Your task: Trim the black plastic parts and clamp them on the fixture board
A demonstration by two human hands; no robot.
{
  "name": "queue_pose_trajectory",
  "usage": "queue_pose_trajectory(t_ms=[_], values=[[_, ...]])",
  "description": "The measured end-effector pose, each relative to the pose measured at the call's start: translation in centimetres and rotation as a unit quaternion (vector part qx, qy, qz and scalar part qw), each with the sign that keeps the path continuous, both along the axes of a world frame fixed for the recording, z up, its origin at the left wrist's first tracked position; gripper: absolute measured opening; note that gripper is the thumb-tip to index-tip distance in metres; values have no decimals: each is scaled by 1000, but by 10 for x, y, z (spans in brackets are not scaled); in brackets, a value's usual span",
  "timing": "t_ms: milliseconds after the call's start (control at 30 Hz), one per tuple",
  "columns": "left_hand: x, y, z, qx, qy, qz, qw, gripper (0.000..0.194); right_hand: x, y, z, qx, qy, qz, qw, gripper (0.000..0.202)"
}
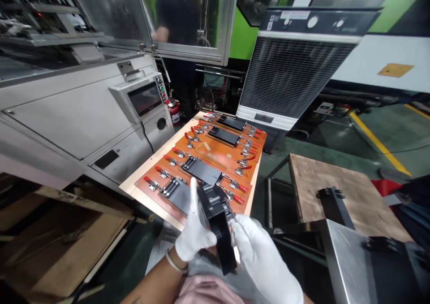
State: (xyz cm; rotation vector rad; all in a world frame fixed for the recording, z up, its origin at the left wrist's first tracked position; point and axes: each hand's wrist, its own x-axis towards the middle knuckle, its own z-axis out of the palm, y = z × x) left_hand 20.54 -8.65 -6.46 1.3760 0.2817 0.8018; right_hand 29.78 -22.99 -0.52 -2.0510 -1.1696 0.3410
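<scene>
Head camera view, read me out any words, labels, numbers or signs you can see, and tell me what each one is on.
None can be read.
White label strip on the cooler: print too small.
Yellow sticker on the white machine panel: blurred.
Touchscreen on the grey machine: dark.
Black part held by left hand and right hand: no marking shows.

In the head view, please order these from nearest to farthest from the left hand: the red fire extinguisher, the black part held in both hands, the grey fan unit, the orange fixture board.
From the left hand:
1. Black part, in its grip.
2. Orange fixture board, just ahead.
3. Red fire extinguisher, beyond the board, left.
4. Grey fan unit, far back, right.
</scene>
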Motion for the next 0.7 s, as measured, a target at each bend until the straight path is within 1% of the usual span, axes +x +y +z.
queue_pose_trajectory(t_ms=[67,167,200,233,267,333,400,533,633,700], values=[[-2,-5,6,68,8,-23,997,138,-6,1,-1,5,-7,-11,1000,33],[-6,-11,6,79,9,-38,996,135,-10,-1,-3,7,-4,-10,1000,37],[-8,-10,4,89,6,-31,996,130,-11,-2,-3,3,1,-9,1000,39],[-10,-9,3,115,5,-11,993,125,-11,-5,-2,-3,9,-8,1000,40],[-12,-6,2,156,7,20,988,120,-10,-8,-1,-10,17,-9,1000,41],[-17,1,1,254,17,107,961,118,-10,-15,6,-26,30,-5,999,40],[-20,10,5,324,29,173,930,120,-10,-20,14,-46,37,17,998,39],[-24,20,15,394,55,214,892,123,-12,-20,29,-70,35,74,994,37],[-27,24,17,457,72,242,853,124,-13,-17,36,-75,3,88,993,40],[-29,26,16,479,81,254,836,125,-15,-19,38,-78,-28,89,993,42]])
